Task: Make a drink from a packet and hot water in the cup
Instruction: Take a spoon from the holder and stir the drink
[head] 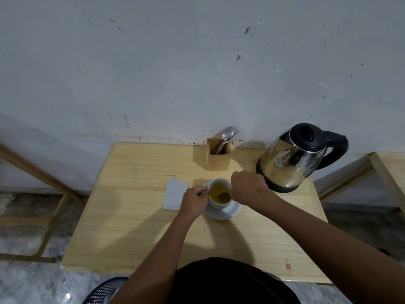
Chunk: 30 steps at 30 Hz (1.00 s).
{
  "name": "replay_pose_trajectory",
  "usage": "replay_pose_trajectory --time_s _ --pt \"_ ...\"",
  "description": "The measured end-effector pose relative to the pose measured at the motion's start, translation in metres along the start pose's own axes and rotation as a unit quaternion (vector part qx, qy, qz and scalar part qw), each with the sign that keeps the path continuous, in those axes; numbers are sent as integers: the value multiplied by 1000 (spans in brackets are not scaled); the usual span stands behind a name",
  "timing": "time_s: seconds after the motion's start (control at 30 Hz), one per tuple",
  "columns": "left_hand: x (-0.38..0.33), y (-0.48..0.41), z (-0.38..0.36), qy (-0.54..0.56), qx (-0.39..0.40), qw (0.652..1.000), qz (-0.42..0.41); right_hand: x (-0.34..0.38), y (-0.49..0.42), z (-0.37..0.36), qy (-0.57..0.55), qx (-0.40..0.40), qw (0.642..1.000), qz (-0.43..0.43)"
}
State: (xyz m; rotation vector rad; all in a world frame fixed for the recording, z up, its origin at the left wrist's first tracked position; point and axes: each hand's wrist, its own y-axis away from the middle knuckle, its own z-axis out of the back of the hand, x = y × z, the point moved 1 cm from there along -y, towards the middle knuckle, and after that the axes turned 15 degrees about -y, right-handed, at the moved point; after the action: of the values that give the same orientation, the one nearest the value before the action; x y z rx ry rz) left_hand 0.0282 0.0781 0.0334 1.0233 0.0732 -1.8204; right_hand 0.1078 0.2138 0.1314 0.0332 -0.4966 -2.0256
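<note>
A white cup stands on a white saucer near the middle of the wooden table. It holds yellow-green liquid with a dark tea bag sunk at its right side. My left hand grips the cup at its left rim, where the handle is hidden under my fingers. My right hand hovers over the cup's right edge. Its fingers are pinched together just above the tea bag, as if on its string, which is too thin to make out. A torn white packet lies flat to the left of the cup.
A steel electric kettle with a black lid and handle stands close to the right of my right hand. A wooden holder with spoons and a fork sits behind the cup by the wall. A second table's edge shows at far right.
</note>
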Motion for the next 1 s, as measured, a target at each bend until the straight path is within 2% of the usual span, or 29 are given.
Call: replay_pose_trajectory --time_s 0.1,0.3,0.43,0.53,0.77,0.9,1.0 --pt "0 0 0 0 1 1000 2 1 2 -12 -49 -19 999 -6" --pt "0 -1 1 -6 2 1000 -10 -20 19 -30 -69 -128 989 -16" --pt "1 -3 2 -5 7 1000 -9 -38 37 -38 -154 -190 970 -14" --pt "0 -4 4 -2 12 1000 -6 -49 50 -49 -232 -217 948 -7" --pt "-3 -3 5 -6 23 1000 -2 -61 67 -77 -313 -277 908 -17" --pt "-4 -3 6 -12 24 1000 -1 -62 72 -84 -334 -307 890 -50" --pt "-5 -3 6 -17 22 1000 -1 -59 72 -86 -314 -315 894 -62"
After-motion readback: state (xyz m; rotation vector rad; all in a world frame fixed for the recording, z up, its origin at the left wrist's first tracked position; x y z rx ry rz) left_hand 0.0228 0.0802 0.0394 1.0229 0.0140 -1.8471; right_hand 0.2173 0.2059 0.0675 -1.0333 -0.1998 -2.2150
